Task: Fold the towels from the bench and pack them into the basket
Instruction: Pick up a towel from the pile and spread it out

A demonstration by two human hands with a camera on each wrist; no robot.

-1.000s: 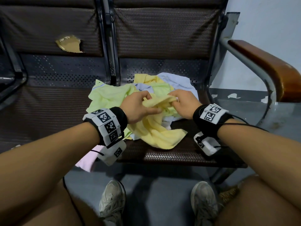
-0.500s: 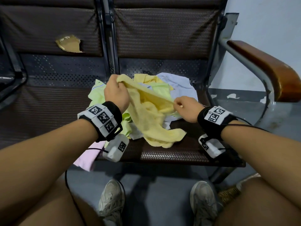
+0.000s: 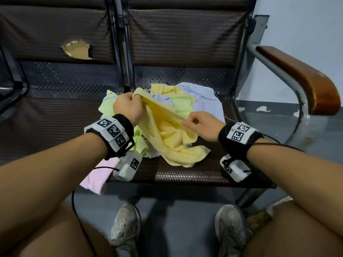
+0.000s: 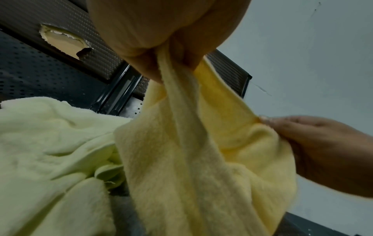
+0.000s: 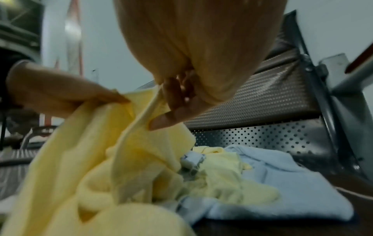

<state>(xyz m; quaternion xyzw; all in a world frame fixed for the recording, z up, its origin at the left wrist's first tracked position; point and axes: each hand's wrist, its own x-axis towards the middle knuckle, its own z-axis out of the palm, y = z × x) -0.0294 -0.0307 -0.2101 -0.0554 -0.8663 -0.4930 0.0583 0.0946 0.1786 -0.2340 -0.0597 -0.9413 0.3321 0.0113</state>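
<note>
Two hands on the yellow towel (image 3: pixel 172 138): the left hand (image 3: pixel 128 108) has fingers clamped on one end of its edge, raised above the pile (image 3: pixel 187 101), and the right hand (image 3: pixel 202 127) pinches that edge lower and nearer. Between them the edge runs taut, and the rest sags onto the desk (image 3: pixel 194 173).

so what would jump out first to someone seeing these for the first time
Most striking is the yellow towel, stretched by one edge between the left hand and the right hand above the bench seat. Behind it lies a heap of towels, with a green towel on the left and a pale blue towel on the right. A torn hole gapes in the left backrest.
</note>
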